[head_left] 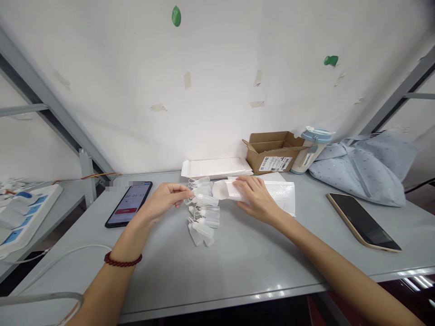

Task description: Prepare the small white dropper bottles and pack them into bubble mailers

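Several small translucent plastic squeeze bottles (204,217) lie in a cluster at the middle of the grey table (238,267). My left hand (163,199) pinches the capped tip of one small bottle (205,199) at the cluster's top. My right hand (256,197) rests with curled fingers on a clear plastic bag (278,192), holding its open end by the bottles. A red cord bracelet is on my left wrist.
A phone (129,203) with a lit screen lies at the left. A dark tablet (363,222) lies at the right. At the back stand a flat white stack (215,167), a cardboard box (273,151), a lidded cup (311,151) and a blue cloth bag (367,167).
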Available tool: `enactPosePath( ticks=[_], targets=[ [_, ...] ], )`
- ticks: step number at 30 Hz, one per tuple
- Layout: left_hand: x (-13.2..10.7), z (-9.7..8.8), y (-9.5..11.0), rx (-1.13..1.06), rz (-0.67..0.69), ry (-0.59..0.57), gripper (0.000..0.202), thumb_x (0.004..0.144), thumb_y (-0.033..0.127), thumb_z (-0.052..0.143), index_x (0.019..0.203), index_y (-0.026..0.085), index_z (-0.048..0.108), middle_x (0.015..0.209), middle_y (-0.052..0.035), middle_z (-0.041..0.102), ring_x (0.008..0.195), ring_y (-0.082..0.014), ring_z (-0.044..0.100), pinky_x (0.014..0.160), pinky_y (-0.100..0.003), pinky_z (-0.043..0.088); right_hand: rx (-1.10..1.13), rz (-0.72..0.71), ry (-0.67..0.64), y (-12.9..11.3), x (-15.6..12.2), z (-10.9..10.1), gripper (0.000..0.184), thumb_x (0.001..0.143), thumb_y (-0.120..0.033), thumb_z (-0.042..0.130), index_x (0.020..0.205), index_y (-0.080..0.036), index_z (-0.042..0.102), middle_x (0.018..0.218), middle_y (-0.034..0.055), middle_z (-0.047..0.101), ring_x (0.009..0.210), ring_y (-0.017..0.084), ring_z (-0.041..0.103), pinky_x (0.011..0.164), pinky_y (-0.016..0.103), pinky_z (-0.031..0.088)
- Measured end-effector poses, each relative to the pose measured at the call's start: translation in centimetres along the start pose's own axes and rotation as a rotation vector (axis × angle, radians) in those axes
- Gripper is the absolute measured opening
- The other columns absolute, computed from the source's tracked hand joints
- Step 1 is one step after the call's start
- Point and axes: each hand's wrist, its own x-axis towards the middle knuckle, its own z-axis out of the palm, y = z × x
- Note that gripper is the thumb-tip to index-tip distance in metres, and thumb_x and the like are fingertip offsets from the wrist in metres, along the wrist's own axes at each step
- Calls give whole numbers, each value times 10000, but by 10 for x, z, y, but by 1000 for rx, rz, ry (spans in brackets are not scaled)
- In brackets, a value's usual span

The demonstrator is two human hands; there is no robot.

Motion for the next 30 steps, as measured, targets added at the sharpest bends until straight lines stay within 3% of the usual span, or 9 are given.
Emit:
enactPosePath(
  ticks=[7,11,14,17,20,23,27,30],
  targets=[
    [0,7,2,-140,24,136,204,690,343,684,606,163,639,473,64,373,497,-75,319,517,-216,293,12,-8,-3,-4,1,-1,428,700,-100,544,1111,-171,445,1149,147,521,1052,279,468,836,408,358],
    [-1,34,0,-82,46,293,191,672,350,689,698,161,686,588,23,547,505,-78,362,488,-215,294,31,-15,0,-5,0,0,433,703,-106,545,1116,-180,441,1151,148,514,1052,279,465,841,413,362],
    [-5,58,-3,26,85,209,229,721,380,628,726,165,708,575,14,556,507,-98,402,483,-223,314,57,-37,10,-8,-1,0,434,707,-114,542,1122,-185,438,1135,140,515,1048,276,463,838,409,367],
    [-10,68,-4,205,256,130,256,785,349,546,846,196,741,635,-2,604,595,-133,493,559,-239,376,76,-56,25,-11,-1,-1,433,702,-107,538,1118,-183,443,1119,129,520,1032,270,466,833,404,370],
    [-10,58,-1,259,253,106,300,805,343,505,956,205,725,748,-14,677,668,-160,556,599,-249,411,82,-54,28,-12,-1,-3,429,702,-100,533,1115,-182,449,1115,127,521,1028,266,468,836,400,368],
    [-6,36,2,275,155,138,291,782,364,522,867,169,721,798,-28,702,741,-192,593,644,-262,427,82,-42,26,-12,0,-4,425,705,-103,535,1112,-187,449,1121,124,521,1029,262,468,841,398,367],
    [0,9,-1,403,57,156,253,722,377,569,745,164,702,737,-27,687,733,-206,597,641,-267,408,78,-30,33,-9,0,-4,420,708,-104,541,1109,-190,449,1123,121,524,1037,260,473,847,397,366],
    [3,-2,-6,467,-18,91,239,682,388,594,731,177,695,601,7,614,596,-168,545,548,-242,361,66,-26,41,-6,0,-2,404,719,-110,547,1104,-188,454,1119,125,530,1031,263,478,843,397,366]
  ],
)
